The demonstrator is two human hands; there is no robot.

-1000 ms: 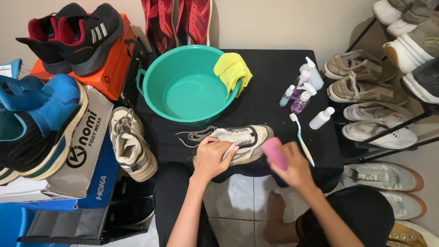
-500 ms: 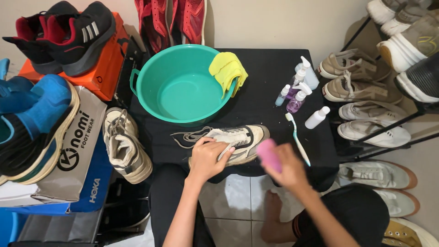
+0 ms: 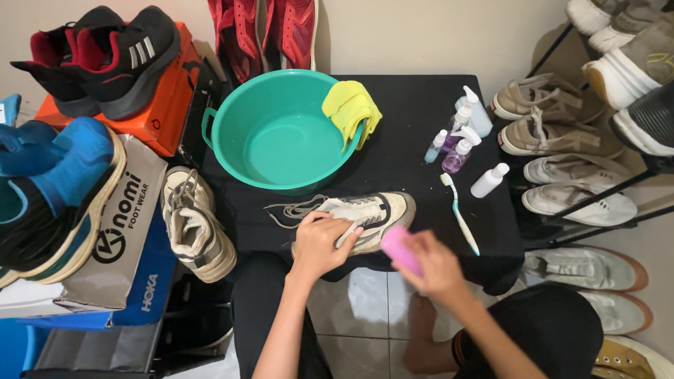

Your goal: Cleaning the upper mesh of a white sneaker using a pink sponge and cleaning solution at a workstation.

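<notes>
Sneaker cleaning, near table edge
White sneaker lies left-right, toe right, laces trailing left. Left hand clamps it; right hand grips pink brush. Hands barely moved since earlier.

A cream sneaker was held down on the black table by the left hand, while a pink brush was gripped in the right hand just beside the shoe's heel end. A teal basin with a yellow cloth draped over its rim was set behind the sneaker, and small spray bottles and a toothbrush were laid to the right. A second cream sneaker was placed left of the table, and shoe racks were seen along the right wall.
</notes>
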